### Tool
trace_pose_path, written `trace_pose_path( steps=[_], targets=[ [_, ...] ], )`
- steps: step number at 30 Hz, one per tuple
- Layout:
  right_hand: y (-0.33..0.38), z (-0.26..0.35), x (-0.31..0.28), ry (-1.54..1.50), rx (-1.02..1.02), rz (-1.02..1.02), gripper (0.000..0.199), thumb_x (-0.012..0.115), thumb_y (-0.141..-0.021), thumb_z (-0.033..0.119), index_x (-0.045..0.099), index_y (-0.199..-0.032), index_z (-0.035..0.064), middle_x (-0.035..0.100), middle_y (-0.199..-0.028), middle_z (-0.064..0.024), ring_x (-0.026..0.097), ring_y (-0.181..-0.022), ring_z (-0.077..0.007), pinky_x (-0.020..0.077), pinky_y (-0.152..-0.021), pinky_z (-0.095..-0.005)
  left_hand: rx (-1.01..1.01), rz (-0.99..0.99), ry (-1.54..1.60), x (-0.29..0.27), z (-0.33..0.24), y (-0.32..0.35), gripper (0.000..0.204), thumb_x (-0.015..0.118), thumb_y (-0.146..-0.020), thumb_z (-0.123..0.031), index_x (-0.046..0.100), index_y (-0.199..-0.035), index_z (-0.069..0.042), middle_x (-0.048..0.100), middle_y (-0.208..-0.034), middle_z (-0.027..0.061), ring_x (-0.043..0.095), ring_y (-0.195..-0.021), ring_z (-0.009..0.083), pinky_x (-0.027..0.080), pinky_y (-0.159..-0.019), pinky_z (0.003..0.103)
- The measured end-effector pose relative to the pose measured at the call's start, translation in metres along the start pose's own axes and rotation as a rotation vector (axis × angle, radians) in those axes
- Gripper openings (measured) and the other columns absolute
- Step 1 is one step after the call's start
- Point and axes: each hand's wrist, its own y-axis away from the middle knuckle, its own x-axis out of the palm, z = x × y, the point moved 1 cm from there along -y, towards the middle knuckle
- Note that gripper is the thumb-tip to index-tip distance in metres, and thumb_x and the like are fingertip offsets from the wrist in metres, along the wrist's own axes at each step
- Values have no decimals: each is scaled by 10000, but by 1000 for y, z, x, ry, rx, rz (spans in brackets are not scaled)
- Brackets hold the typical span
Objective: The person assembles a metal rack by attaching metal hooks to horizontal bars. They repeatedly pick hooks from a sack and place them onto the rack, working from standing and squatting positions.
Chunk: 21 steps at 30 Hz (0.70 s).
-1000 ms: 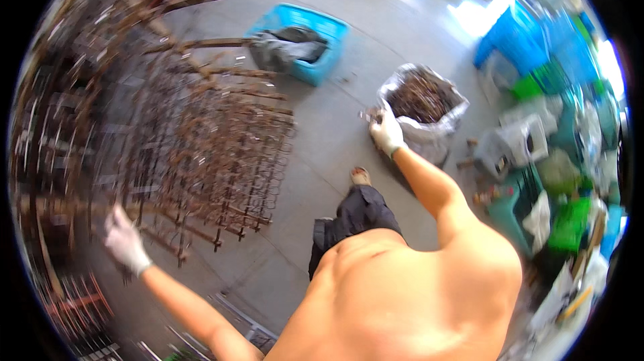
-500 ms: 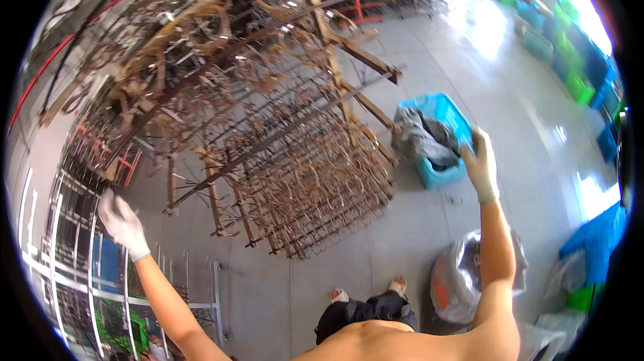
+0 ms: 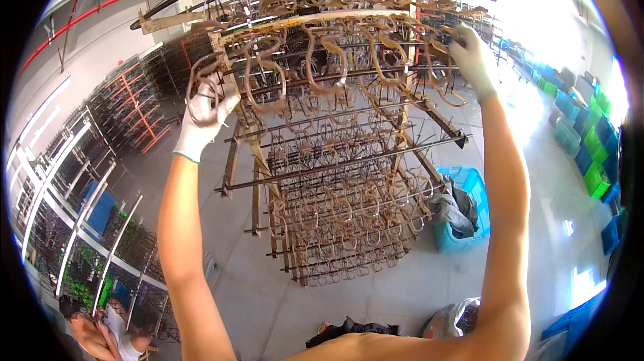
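Observation:
Bent brown open loops (image 3: 327, 59) hang in rows on a tall dark metal rack (image 3: 429, 119) in front of me. My left hand (image 3: 204, 119), in a pale glove, is raised at the upper row's left end. Its fingers curl around one brown loop (image 3: 194, 86), while the thumb stands off to the side. At the same row's right end is my gloved right hand (image 3: 475, 62), its fingertips closed on the end of another brown loop (image 3: 439, 79). The loops partly hide the fingers of both hands.
A light-blue crate (image 3: 463, 240) holding grey cloth stands on the floor right of the rack. A silvery sack (image 3: 456, 317) is near my feet. White metal frames (image 3: 80, 213) stand on the left, with a seated person (image 3: 111, 334) below. Blue and green crates (image 3: 594, 180) line the far right.
Both hands have risen from wide apart to the two ends of the upper row, closing on loops there. The view has tilted up and swung left, bringing a seated person into sight.

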Motion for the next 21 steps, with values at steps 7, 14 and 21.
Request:
trace_pose_path(
  steps=[7, 14, 21],
  targets=[
    [25, -37, 1, -202, -4, -343, 562, 680, -815, 261, 562, -1319, 40, 657, -1150, -199, 642, -1054, -288, 473, -936, -346, 386, -65, 280, 35, 16, -23, 127, 715, -824, -34, 645, -926, -5, 661, -856, 42, 620, -826, 171, 497, -752, 310],
    [45, -43, -33, -379, -8, -532, 508, 644, -904, 292, 535, -1282, -29, 658, -997, -132, 622, -846, -190, 499, -785, -324, 224, -92, 110, 30, 15, -18, 164, 738, -843, -183, 656, -882, -47, 663, -798, 52, 650, -713, 179, 504, -671, 338],
    [91, 86, 21, 145, -140, -462, 498, 684, -841, 304, 569, -1234, 22, 692, -995, -183, 684, -865, -304, 521, -789, -387, 291, -178, 47, 27, 7, -13, 171, 738, -844, -183, 642, -847, -42, 655, -786, 70, 622, -716, 199, 494, -696, 325]
  ],
)
